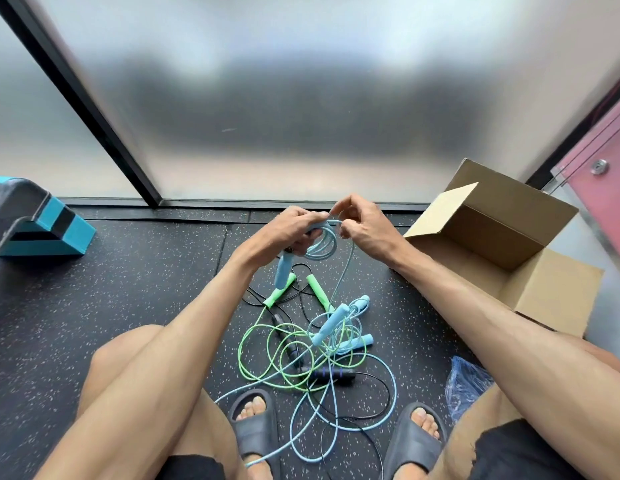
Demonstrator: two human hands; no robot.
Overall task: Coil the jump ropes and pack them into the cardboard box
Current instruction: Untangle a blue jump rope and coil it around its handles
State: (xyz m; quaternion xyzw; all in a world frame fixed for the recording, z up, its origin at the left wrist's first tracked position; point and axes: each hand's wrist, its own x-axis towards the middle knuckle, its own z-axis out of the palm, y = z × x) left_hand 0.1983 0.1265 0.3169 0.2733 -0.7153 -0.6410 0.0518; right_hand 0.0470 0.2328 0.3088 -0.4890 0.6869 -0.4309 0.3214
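Slides (255, 434) on both feet sit at the near edge of the pile (322, 355), a tangle of green, black and pale blue jump ropes spread loose on the mat (128, 306). A crumpled blue bag (466, 382) lies just right of the pile.

Above the pile's far side, both hands work one blue rope. The left hand (291, 230) is clenched round a small coil (322, 242), with one blue handle (283, 270) hanging below it. The right hand (362, 225) pinches the cord (346, 268) at the top of the coil, touching the left fingertips. From there the cord drops into the pile, so much of this rope is not yet wound.

I judge the step to be coiling this first rope. The next move calls for drawing more cord up and laying another turn on the coil without dragging the green and black ropes along, since they cross it below.

Right of the pile and farther off, the box (509, 237) stands open with its flaps spread. What shows of its inside is bare cardboard, with no rope in it. Far left of the pile is a teal and black step (42, 230).
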